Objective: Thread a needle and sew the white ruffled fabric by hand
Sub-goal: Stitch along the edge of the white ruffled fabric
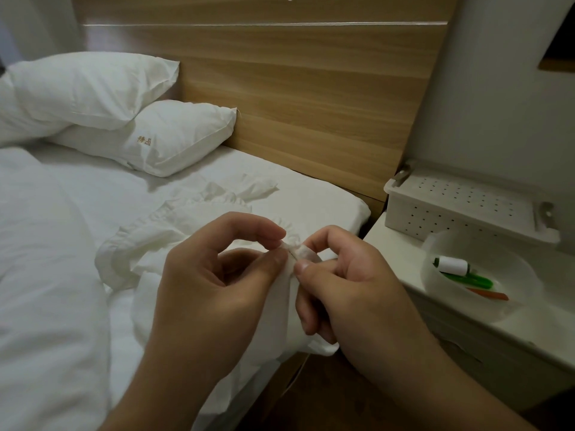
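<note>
The white ruffled fabric [161,231] lies bunched on the bed, one edge lifted between both hands. My left hand [217,281] pinches that ruffled edge between thumb and forefinger. My right hand [345,284] pinches the same edge from the right, fingertips almost touching the left ones. A thin needle [292,251] shows faintly between the fingertips; which hand holds it I cannot tell. A white thread [295,377] hangs down below the hands past the bed edge.
Two white pillows [124,119] lean on the wooden headboard [311,104]. On the nightstand [401,259] at the right stand a clear bowl [435,275] with a white thread spool [452,265], green and orange tools, and a perforated white box [460,209]. A duvet [40,275] fills the left.
</note>
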A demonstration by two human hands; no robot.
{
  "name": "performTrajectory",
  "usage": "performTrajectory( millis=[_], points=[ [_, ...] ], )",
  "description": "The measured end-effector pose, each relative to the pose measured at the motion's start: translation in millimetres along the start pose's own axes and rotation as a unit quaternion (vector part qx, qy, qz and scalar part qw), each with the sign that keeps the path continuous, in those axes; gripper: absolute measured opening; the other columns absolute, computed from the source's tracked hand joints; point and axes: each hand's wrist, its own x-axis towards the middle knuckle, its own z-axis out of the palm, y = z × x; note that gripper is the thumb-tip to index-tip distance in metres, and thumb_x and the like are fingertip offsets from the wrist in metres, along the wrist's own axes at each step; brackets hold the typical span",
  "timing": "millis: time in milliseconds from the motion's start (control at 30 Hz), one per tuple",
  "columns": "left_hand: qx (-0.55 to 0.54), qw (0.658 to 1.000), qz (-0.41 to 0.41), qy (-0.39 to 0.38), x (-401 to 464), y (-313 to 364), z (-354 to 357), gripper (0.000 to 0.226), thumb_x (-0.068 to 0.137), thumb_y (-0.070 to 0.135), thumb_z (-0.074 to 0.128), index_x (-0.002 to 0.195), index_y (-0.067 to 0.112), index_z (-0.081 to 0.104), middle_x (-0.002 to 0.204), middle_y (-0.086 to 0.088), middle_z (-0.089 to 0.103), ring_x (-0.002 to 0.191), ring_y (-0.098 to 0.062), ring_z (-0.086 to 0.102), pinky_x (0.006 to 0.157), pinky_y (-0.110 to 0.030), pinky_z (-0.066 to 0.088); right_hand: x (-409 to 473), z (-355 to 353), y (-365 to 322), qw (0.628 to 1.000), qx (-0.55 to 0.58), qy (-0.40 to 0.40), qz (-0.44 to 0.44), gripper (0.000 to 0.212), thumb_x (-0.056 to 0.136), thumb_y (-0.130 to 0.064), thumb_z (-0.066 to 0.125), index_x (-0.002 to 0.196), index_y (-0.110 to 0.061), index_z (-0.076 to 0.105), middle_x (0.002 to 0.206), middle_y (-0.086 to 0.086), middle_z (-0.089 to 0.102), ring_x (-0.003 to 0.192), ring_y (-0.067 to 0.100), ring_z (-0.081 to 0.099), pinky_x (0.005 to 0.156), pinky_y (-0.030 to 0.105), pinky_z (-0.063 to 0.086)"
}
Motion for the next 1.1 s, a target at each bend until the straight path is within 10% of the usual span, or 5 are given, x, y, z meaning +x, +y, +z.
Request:
performTrajectory(
  millis=[300, 633, 1100],
  points=[
    [0.000, 1.000, 0.029, -0.011, -2.5, -0.8, 2.1, 0.018, 0.083, 0.006, 0.084, 0.086, 0.022, 0.077, 0.084, -0.006, 0.077, 0.074, -0.028, 0.078, 0.069, -0.049, 0.063, -3.0, 8.5, 2.8, 0.998, 0.019, 0.040, -0.033, 0.010, 0.106, -0.020, 0.051, 0.098, -0.016, 0.057, 0.054, 0.004, 0.060, 0.046, 0.003, 0.050, 0.047, 0.013, 0.038],
    [-0.016, 0.996, -0.073, -0.040, 2.5, -4.2, 3.3, 0.006, 0.084, 0.020, 0.080, 0.090, 0.020, 0.082, 0.085, 0.003, 0.082, 0.084, -0.011, 0.079, 0.077, -0.019, 0.060, -0.4, 11.9, 9.6, 0.996, 0.023, 0.057, -0.066, 0.008, 0.107, -0.026, 0.052, 0.101, -0.023, 0.055, 0.057, 0.005, 0.063, 0.050, 0.005, 0.054, 0.054, 0.021, 0.043],
    [-0.021, 0.995, -0.065, -0.067, 2.6, -3.5, 3.9, 0.013, 0.094, 0.022, 0.072, 0.083, 0.022, 0.080, 0.077, -0.003, 0.077, 0.074, -0.014, 0.074, 0.068, -0.020, 0.056, 4.7, 2.0, 0.6, 0.998, 0.063, -0.021, -0.001, 0.017, 0.104, -0.039, 0.052, 0.116, -0.027, 0.054, 0.067, 0.015, 0.069, 0.051, 0.027, 0.058, 0.049, 0.032, 0.048]
  ],
)
